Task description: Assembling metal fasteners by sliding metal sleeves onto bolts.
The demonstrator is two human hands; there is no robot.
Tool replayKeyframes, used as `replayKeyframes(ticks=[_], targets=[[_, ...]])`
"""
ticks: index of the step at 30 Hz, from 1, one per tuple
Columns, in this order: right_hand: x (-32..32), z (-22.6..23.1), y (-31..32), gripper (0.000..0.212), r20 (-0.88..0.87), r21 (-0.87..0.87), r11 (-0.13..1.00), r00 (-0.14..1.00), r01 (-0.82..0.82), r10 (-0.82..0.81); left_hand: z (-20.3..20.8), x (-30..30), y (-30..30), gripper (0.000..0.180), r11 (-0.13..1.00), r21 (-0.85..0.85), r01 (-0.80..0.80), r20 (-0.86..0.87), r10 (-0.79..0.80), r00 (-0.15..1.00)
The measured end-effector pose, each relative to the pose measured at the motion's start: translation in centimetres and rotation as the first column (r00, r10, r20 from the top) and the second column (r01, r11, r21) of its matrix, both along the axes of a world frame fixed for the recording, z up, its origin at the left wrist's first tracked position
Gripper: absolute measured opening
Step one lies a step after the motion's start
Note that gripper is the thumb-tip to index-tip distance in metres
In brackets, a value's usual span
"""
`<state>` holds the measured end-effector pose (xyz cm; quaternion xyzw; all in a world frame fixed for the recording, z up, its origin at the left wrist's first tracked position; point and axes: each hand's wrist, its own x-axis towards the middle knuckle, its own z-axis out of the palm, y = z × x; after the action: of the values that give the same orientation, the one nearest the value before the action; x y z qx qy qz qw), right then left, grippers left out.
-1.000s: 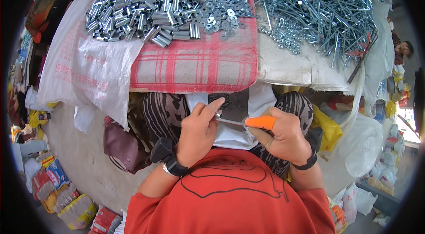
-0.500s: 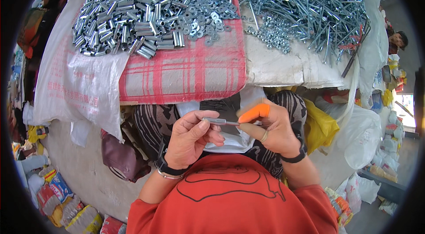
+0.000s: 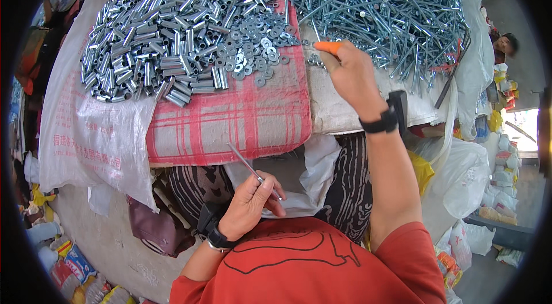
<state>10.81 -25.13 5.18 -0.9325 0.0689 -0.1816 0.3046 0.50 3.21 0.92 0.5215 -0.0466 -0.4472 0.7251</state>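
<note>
- The thin metal rod (image 3: 244,160) is in the left hand (image 3: 247,207), pinched between thumb and fingers, poking out both ways.
- It slants: the long end points left and away, to the near edge of the bench (image 3: 339,121); the short end points back toward the red shirt (image 3: 299,261).
- The right hand (image 3: 353,77) reaches over the bench by little nuts (image 3: 313,58). I can't tell if its fingers grip one.
- Tubes (image 3: 167,39) fill the far left corner, washers (image 3: 253,54) the middle, long bolts (image 3: 397,10) the far right corner.
- Bags (image 3: 80,264) sit on the floor (image 3: 109,235).

Workshop: metal tubes (image 3: 184,45), washers (image 3: 260,65), long bolts (image 3: 397,10) heaped on covered worktop (image 3: 241,131); bags (image 3: 79,262) on floor (image 3: 106,229).
</note>
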Motion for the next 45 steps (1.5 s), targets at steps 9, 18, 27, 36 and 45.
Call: replayKeyframes(ticks=[9, 18, 27, 36, 45], targets=[[-1.6, -1.1, -0.5, 0.008, -0.126, -0.158, 0.982, 0.989, -0.100, 0.080, -1.4, 0.4, -0.3, 0.027, 0.995, 0.098, 0.021, 0.002, -0.021, 1.000], [0.8, -0.5, -1.1, 0.013, -0.089, -0.159, 0.986, 0.996, -0.043, 0.029, -1.0, 1.1, -0.7, 0.031, 0.987, 0.154, 0.048, 0.067, -0.058, 0.996], [2.3, 0.4, 0.1, 0.012, -0.250, -0.069, 0.994, 0.966, -0.080, 0.061, -1.4, 1.1, -0.6, 0.034, 0.983, 0.180, 0.048, 0.110, -0.068, 0.992], [2.1, -2.2, 4.7, 0.017, -0.044, -0.234, 0.960, 0.988, -0.152, 0.146, -1.4, 1.1, -0.7, 0.030, 0.968, 0.249, -0.009, 0.184, -0.038, 0.982], [-6.8, -0.4, 7.1, 0.016, -0.185, 0.650, 0.751, 0.934, -0.116, 0.305, -0.8, 1.1, -1.0, 0.025, 0.955, 0.293, -0.048, 0.215, -0.017, 0.977]])
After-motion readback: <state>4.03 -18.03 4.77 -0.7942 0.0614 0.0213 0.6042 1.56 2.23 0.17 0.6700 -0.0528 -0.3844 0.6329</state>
